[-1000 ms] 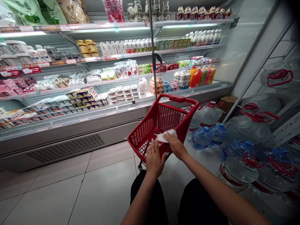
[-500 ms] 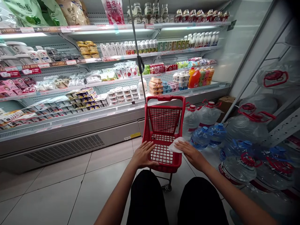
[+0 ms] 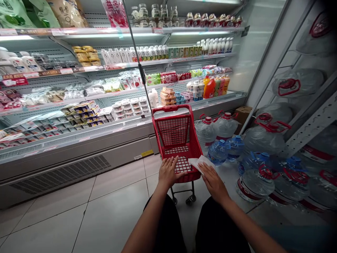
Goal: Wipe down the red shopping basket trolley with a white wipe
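A small red plastic shopping cart (image 3: 173,131) with a grid basket stands in front of my knees. My left hand (image 3: 169,173) rests at the basket's near left edge, fingers stretched out and thumb apart, with nothing held in it. At the near right edge my right hand (image 3: 212,181) presses a folded white cloth or wipe (image 3: 200,162) under its fingers against the rim. Part of the cloth sticks out to the left over the basket. The palm side of both hands is hidden.
An open refrigerated display (image 3: 105,93) with dairy cups, bottles and packs runs behind the cart. Large clear water jugs (image 3: 256,184) and blue-capped bottles (image 3: 218,151) crowd the floor at right, beside a metal rack (image 3: 310,119). Pale tiles (image 3: 110,200) cover the floor.
The view has shifted right, and the cart now looks turned and slightly leaning. My left hand has moved along the near edge toward the right; the cloth stays under my right hand.
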{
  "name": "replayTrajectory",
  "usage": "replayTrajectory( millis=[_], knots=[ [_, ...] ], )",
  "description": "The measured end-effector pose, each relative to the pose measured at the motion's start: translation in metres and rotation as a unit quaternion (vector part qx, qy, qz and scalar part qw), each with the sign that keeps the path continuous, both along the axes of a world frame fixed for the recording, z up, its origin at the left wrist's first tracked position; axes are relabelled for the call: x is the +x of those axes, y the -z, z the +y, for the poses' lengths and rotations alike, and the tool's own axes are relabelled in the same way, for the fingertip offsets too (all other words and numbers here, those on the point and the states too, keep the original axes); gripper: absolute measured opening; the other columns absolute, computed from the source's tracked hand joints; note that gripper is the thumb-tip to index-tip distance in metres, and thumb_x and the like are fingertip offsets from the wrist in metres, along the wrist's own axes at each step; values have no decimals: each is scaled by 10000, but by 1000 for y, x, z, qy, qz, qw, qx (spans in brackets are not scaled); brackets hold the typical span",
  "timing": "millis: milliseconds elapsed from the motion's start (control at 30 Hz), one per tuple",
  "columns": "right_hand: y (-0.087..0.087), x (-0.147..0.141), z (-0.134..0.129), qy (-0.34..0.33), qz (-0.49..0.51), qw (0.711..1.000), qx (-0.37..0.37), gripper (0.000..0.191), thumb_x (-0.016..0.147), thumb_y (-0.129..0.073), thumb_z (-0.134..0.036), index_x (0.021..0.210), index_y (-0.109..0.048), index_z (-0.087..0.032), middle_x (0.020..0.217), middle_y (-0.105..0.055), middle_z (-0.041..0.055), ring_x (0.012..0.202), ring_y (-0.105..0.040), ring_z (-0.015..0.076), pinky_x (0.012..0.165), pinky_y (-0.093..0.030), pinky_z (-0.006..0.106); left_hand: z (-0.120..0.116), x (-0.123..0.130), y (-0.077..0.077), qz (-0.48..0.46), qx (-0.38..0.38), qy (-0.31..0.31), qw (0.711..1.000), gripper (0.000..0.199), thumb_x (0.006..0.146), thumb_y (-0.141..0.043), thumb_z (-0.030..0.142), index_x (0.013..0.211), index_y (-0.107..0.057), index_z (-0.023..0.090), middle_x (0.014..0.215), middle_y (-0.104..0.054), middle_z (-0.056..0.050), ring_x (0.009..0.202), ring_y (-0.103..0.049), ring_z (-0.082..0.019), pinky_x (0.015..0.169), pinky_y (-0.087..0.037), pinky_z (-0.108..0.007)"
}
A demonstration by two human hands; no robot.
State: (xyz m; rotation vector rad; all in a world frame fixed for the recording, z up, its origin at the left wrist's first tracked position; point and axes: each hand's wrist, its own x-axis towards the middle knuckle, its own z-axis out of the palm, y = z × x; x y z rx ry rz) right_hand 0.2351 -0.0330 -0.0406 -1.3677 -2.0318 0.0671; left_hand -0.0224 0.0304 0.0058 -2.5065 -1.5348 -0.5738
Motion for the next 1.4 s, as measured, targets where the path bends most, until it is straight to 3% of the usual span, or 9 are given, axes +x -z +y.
replayTrajectory(
  millis=[233,367,467,600,700,900,1067,1233,1400],
  knots=[
    [13,-28,-8,-4,46,999,27,587,1095,-321,-279,1662,-174,-318,1648,-405,30,1552,-315,219,1279,-270,538,-38,53,3,-64,5,-4,998,749,999,-523,590,1626,-316,235,1616,-450,-118,1467,-459,-316,1229,-320,-557],
    [13,6,-7,-35,30,999,17,557,1096,-331,-294,1646,-246,-333,1625,-445,21,1551,-318,217,1279,-276,536,-48,49,-10,-36,-25,137,990,734,1036,-460,554,1654,-213,244,1679,-347,-70,1531,-363,-233,1256,-308,-468],
    [11,40,2,-6,34,999,8,537,1100,-312,-320,1636,-285,-322,1612,-465,29,1544,-335,226,1283,-262,555,-30,28,-25,8,-19,187,982,716,1045,-431,578,1656,-211,277,1700,-302,-37,1560,-302,-213,1289,-250,-440],
    [12,68,11,66,68,995,-19,535,1098,-304,-379,1627,-318,-301,1615,-459,51,1540,-342,249,1271,-280,581,7,0,-36,33,26,69,997,655,1038,-463,560,1627,-322,310,1712,-273,-34,1591,-206,-286,1299,-208,-527],
    [18,68,0,71,74,994,-26,543,1095,-321,-395,1631,-304,-311,1625,-444,41,1540,-344,250,1275,-275,578,17,-4,-30,29,42,23,998,653,1020,-515,549,1619,-330,368,1727,-225,-23,1599,-144,-341,1277,-239,-582],
    [14,29,-36,103,54,993,-1,586,1091,-312,-343,1662,-180,-333,1661,-381,19,1543,-337,251,1288,-231,572,-10,38,-10,-5,42,-9,999,756,1005,-514,585,1656,-199,366,1756,-66,-24,1602,-48,-391,1268,-228,-626],
    [-2,10,-23,96,9,994,42,601,1089,-289,-293,1670,-138,-322,1642,-415,25,1513,-395,239,1273,-271,535,-22,50,-13,-14,41,34,999,786,1004,-501,602,1663,-144,368,1739,-159,17,1602,-110,-358,1294,-150,-625],
    [1,36,-11,85,-2,994,63,597,1085,-278,-287,1668,-154,-317,1637,-425,25,1511,-400,235,1271,-276,529,-3,12,-37,5,52,38,998,683,1058,-429,534,1649,-105,421,1676,-324,25,1542,-333,-291,1238,163,-682],
    [10,70,-1,111,25,992,45,571,1085,-269,-321,1654,-225,-315,1622,-450,34,1513,-397,246,1259,-281,562,24,-34,-81,12,96,-15,995,583,1073,-399,499,1629,-253,404,1666,-336,7,1541,-333,-312,1189,215,-717]
  ],
)
